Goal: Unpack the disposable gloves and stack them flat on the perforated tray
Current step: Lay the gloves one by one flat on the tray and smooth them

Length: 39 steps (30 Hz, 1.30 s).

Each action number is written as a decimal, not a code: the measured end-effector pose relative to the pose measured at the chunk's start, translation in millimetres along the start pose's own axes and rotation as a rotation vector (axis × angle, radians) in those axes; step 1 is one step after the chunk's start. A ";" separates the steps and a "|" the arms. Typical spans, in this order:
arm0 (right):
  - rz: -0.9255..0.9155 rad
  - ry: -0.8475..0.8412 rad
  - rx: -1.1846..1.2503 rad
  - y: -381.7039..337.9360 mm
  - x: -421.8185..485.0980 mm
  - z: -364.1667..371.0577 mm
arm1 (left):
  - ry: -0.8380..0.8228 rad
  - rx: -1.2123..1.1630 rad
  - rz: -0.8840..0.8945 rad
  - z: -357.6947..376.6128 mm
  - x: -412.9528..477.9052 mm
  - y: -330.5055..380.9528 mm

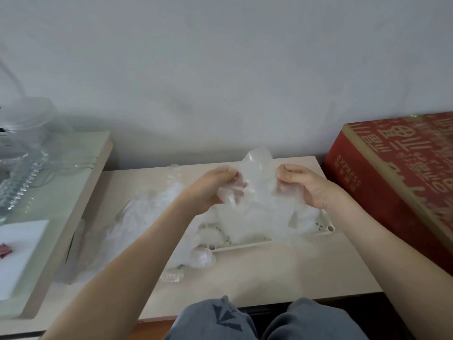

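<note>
Both hands up over white perforated plastic tray (327, 227) on beige tabletop (269, 271). Left hand (210, 187) and right hand (304, 185) fingers each pinch one thin clear disposable glove (259, 173), stretched between them above tray.

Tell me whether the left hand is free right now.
No: the left hand and the right hand both pinch a clear glove above the perforated tray.

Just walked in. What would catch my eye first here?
Two bare hands at the centre: the left hand and right hand each pinch a clear glove, holding it up over the white perforated tray. A large red box stands right of the table, and a heap of crumpled clear plastic lies left of the tray.
</note>
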State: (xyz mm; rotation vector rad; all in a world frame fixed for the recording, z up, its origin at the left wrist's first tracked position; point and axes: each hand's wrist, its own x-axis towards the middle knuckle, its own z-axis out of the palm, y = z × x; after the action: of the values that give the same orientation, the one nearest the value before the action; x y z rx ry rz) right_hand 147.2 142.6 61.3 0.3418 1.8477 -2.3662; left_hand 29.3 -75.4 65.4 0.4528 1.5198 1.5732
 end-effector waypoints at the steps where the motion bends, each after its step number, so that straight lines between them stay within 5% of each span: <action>1: 0.011 0.013 -0.012 1.6 1.6 -5.4 | 0.049 0.059 -0.038 -0.8 3.4 -3.0; 12: 0.161 0.317 -0.335 21.6 22.4 -36.4 | 0.398 0.470 -0.134 13.7 38.2 -44.2; 15: 0.176 0.370 -0.514 30.3 30.9 -40.2 | 0.535 0.871 0.012 21.1 42.1 -55.0; 18: 0.176 0.392 -0.615 34.4 38.9 -38.7 | 0.631 1.171 0.389 25.1 46.3 -70.5; 21: 0.156 0.406 -0.727 38.0 47.7 -38.7 | 0.347 1.395 0.600 25.9 57.3 -84.2; 25: 0.103 0.381 -0.863 41.7 52.9 -38.8 | -0.033 1.685 0.427 24.8 62.2 -100.5; 33: 0.152 0.373 -0.732 40.7 57.3 -59.7 | -0.086 1.676 0.210 23.8 70.4 -122.9; 39: 0.122 0.481 -0.871 29.3 51.8 -73.2 | -0.055 1.666 0.213 23.6 71.9 -126.0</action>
State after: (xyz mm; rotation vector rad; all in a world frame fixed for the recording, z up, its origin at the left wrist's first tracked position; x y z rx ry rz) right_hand 111.4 208.5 4.1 0.9083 2.7218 -1.2564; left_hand 49.8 -21.7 -69.9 1.5212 2.4861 0.0231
